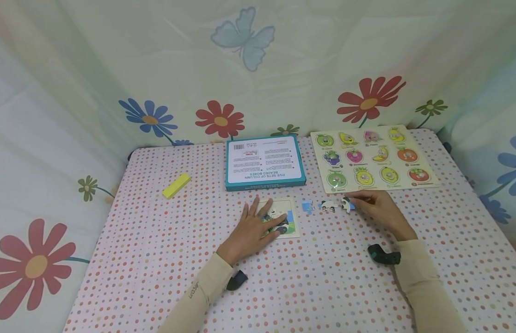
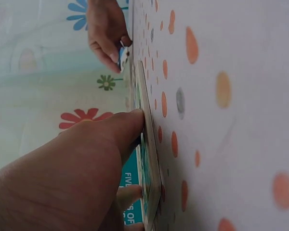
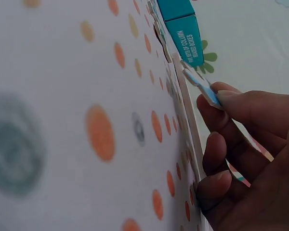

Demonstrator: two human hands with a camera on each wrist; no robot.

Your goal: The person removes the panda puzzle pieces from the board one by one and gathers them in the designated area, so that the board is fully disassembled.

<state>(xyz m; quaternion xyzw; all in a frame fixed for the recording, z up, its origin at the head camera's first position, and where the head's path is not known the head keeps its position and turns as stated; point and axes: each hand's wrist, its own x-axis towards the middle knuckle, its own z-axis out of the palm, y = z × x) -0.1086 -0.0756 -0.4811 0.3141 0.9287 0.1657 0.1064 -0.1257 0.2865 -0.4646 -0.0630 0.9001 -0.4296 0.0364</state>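
With fingers spread, my left hand rests on a small panda jigsaw puzzle in a pale wooden frame. Its thumb touches the tray's edge region in the left wrist view. To the right, my right hand pinches a puzzle piece with a blue and black-white print between thumb and fingers; the right wrist view shows this piece tilted up off the cloth. Two more loose pieces lie between the hands: a blue puzzle piece and a panda-face piece. Part of the puzzle is hidden under my left fingers.
A teal and white box lies behind the puzzle. A fruit peg board lies at the back right, close behind my right hand. A yellow block is at the left. The dotted tablecloth meets a flowered curtain.
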